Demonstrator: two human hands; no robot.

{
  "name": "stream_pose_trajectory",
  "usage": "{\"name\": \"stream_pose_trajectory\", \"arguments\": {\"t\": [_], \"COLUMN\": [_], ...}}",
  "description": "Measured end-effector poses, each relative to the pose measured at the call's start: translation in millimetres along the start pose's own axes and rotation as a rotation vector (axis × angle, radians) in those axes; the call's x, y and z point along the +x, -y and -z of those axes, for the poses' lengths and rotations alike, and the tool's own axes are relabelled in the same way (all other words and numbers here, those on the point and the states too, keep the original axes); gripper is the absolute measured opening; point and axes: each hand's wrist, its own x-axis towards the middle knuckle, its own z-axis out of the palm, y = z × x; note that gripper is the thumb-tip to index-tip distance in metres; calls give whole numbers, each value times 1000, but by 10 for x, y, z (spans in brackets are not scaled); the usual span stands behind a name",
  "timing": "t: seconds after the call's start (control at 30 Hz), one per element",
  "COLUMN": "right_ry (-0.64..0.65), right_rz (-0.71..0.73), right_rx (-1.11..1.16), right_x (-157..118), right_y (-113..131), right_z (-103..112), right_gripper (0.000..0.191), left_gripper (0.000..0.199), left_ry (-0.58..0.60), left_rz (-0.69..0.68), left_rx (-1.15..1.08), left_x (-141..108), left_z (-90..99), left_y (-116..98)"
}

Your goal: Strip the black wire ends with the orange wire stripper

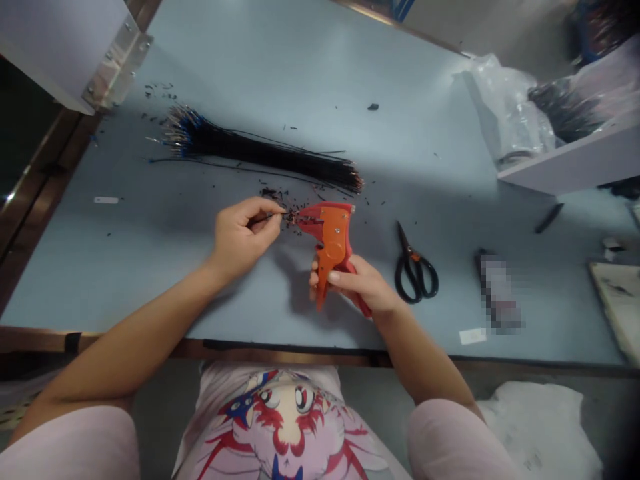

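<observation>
Wire Meets Stripper at a Blue Workbench

A person's left hand (250, 230) pinched a thin black wire (265, 217) between thumb and forefinger, at nine o'clock from a red-and-orange wire stripper (334, 230). The pinch sat close to the wire's tip, apparently to steady the short end facing the tool's nose; whether the jaws had closed on it could not be told. The right hand (367, 283), at five o'clock, was wrapped around the stripper's handles, thumb on the orange lever, a grip that seemed suited to squeezing.

A bundle of black wires (270, 153) lay between ten and eleven o'clock, its blue-fitted ends together on one side, presumably aligned for easy picking. Dark scraps (271, 193) littered the tabletop (165, 223) at ten o'clock, likely trimmed insulation. Black-handled scissors (419, 273) rested at four o'clock, untouched, perhaps kept within the right hand's reach.
</observation>
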Motion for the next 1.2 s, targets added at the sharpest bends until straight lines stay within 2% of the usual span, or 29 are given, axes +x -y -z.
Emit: {"name": "stream_pose_trajectory", "arguments": {"t": [0.2, 0.53, 0.77, 1.0, 1.2], "right_ry": [31, 49, 69, 22, 37], "right_rz": [9, 25, 17, 15, 31], "right_rx": [71, 15, 7, 1, -20], "right_x": [-1, -12, 2, -24, -35], "right_y": [-32, -48, -62, -46, -28], "right_z": [-23, -75, -57, -72, -88], "right_gripper": [30, 32, 29, 27, 27], "left_gripper": [6, 8, 8, 6, 7], "left_ry": [16, 77, 54, 45, 50], "left_rz": [-18, -54, -41, -27, -76], "left_rx": [-12, 1, -52, -46, 5], "left_x": [-8, -74, -101, -90, -78], "left_z": [9, -34, -63, -59, -42], "left_y": [-36, -40, -56, -83, -64]}}
